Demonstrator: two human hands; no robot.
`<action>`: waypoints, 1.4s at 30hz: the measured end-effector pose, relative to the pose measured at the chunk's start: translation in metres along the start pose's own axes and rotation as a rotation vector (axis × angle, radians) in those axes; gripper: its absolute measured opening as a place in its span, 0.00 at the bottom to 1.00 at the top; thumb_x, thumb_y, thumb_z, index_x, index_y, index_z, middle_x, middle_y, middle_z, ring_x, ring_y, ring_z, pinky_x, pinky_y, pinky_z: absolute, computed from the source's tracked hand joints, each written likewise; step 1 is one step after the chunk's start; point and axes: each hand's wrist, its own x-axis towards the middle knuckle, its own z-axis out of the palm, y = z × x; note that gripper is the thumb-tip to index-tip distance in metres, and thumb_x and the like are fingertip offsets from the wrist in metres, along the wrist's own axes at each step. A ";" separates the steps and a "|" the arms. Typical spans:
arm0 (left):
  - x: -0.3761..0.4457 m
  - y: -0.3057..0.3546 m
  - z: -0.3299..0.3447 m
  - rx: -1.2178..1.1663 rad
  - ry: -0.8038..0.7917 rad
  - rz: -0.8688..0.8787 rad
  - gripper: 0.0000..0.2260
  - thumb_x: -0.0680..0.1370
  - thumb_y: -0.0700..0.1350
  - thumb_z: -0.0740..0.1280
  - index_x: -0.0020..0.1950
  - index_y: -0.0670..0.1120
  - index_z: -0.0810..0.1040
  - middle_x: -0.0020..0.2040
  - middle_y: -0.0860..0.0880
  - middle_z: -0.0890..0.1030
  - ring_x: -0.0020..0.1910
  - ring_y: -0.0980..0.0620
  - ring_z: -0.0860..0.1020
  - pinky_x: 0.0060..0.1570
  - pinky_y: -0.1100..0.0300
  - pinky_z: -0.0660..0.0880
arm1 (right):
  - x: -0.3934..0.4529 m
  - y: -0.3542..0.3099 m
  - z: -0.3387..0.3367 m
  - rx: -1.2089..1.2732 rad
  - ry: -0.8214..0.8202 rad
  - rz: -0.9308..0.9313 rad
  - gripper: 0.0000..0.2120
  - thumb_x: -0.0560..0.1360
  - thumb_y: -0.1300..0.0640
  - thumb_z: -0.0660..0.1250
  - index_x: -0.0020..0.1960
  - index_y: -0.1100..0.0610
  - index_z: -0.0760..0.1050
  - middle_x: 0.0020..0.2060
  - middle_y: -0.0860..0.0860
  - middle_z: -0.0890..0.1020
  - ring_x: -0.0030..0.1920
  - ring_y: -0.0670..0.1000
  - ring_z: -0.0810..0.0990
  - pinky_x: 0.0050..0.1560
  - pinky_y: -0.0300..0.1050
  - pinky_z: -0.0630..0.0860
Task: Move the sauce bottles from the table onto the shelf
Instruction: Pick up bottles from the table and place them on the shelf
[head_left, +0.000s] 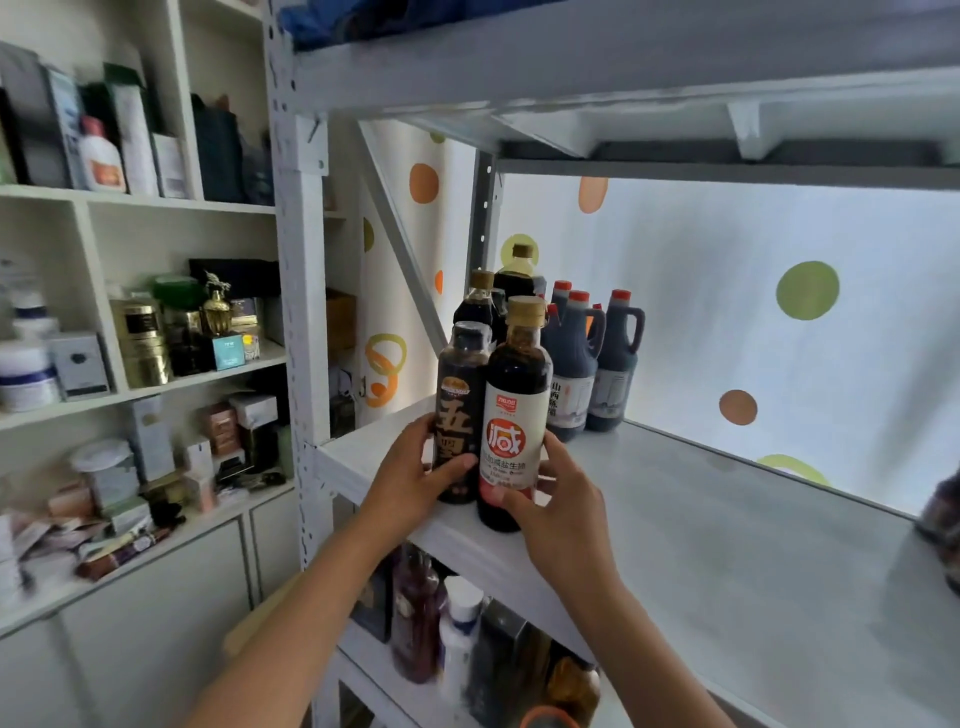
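Note:
Two dark sauce bottles stand side by side at the front left of the white metal shelf (727, 519). My left hand (410, 478) grips the black-labelled bottle (460, 410). My right hand (556, 509) grips the bottle with the white and red label (514, 415) and gold cap, low on its body. Behind them stand two more gold-capped dark bottles (483, 301) and several red-capped jugs (576, 364) of dark sauce with handles.
A shelf beam (571, 78) runs close above. On the tier below are more bottles (457, 639). A white cabinet (130, 364) on the left is crowded with boxes and jars. A dark object (943, 514) shows at the right edge. A dotted curtain hangs behind.

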 end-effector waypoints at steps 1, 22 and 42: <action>0.006 -0.003 -0.001 0.045 0.011 0.014 0.23 0.70 0.65 0.69 0.63 0.68 0.68 0.58 0.65 0.76 0.57 0.67 0.74 0.50 0.68 0.75 | 0.006 0.001 0.003 -0.004 0.002 0.003 0.31 0.68 0.52 0.78 0.66 0.38 0.69 0.52 0.38 0.82 0.51 0.37 0.79 0.44 0.28 0.75; 0.067 -0.031 0.021 0.375 0.108 -0.081 0.22 0.80 0.55 0.62 0.70 0.48 0.61 0.64 0.46 0.76 0.61 0.45 0.76 0.55 0.53 0.73 | 0.115 0.033 0.051 -0.335 0.113 0.121 0.27 0.77 0.57 0.68 0.72 0.58 0.61 0.62 0.59 0.78 0.59 0.62 0.78 0.53 0.53 0.77; 0.083 -0.044 0.032 0.496 0.102 -0.207 0.29 0.82 0.59 0.53 0.79 0.53 0.45 0.75 0.45 0.65 0.69 0.42 0.70 0.62 0.46 0.70 | 0.124 0.052 0.054 -0.375 0.212 0.217 0.15 0.76 0.53 0.69 0.59 0.57 0.72 0.54 0.56 0.82 0.55 0.60 0.79 0.44 0.47 0.71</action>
